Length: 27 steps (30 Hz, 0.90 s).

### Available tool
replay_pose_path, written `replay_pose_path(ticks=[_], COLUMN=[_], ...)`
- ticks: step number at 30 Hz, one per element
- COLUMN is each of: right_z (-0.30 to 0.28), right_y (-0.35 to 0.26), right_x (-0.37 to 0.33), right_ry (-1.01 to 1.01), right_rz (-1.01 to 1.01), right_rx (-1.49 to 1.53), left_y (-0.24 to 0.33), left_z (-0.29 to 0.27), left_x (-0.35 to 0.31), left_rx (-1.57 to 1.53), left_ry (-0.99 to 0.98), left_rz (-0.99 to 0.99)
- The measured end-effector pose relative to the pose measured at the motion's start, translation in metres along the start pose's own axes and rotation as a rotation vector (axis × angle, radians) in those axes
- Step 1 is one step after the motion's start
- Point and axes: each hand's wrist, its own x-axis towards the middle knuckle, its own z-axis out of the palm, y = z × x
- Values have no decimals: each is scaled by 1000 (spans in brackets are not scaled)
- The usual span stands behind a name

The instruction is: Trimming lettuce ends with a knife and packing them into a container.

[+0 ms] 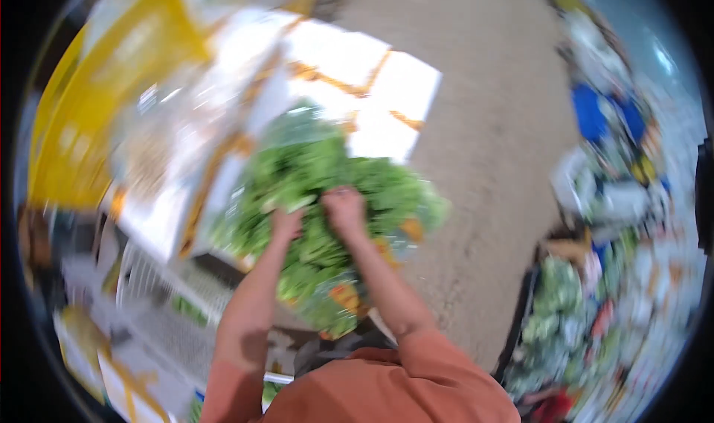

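Fanning outward, leafy greens (pixel 309 159), long axis unclear

On the left we see white boxes (pixel 405 88) with orange-brown tape along their seams, and a yellow crate (pixel 74 140) tilted beside them. A clear plastic bag (pixel 145 155) of pale contents, too blurred for us to name, lies on the boxes. Below, we make out a white slatted basket (pixel 137 278) with something green inside. Across the brown floor (pixel 476 125), to our right, we find a dark-edged tray (pixel 526 304) of green vegetables (pixel 558 289), a blue item (pixel 590 114), a white bag (pixel 573 181) and a red item (pixel 552 407).
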Motion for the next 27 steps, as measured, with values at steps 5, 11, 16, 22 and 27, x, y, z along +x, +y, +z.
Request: replay_pose_path(ticks=[5, 11, 16, 22, 27], right_z=[18, -1, -25, -59, -72], right_y=[-19, -26, -76, -103, -138], right_x=[0, 10, 17, -26, -94], right_ry=[116, 191, 201, 166, -455], right_rz=[654, 726, 559, 482, 816], right_rx=[788, 906, 734, 924, 1175], left_y=[-17, -10, 50, -27, -70], left_z=[10, -32, -86, -180, -167], left_x=[32, 50, -37, -125, -283], left_rx=[413, 287, 208, -309, -458], left_ry=[273, -83, -189, -324, -286], left_rz=[240, 178, -116, -62, 242])
